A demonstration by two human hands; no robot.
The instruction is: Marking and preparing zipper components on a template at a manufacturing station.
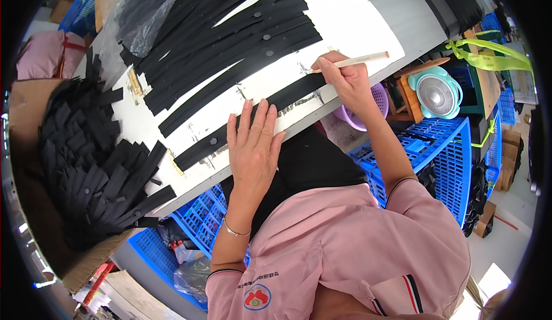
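Note:
A long black strip (207, 144) lies along the near edge of the white table (356, 21). My left hand (253, 144) lies flat on the strip's middle, fingers apart. At the strip's right end, my right hand (348, 81) grips a cream-coloured pencil (362, 60), its tip touching the strip end. Several more black strips (230, 44) lie fanned out side by side further back on the table.
A large heap of black strips (92, 165) fills a cardboard box (86, 259) at the left. Clear plastic bag (155, 4) at the table's back. Blue crates (437, 153) stand below and right, with a small teal fan (437, 93) and a purple basket (376, 98).

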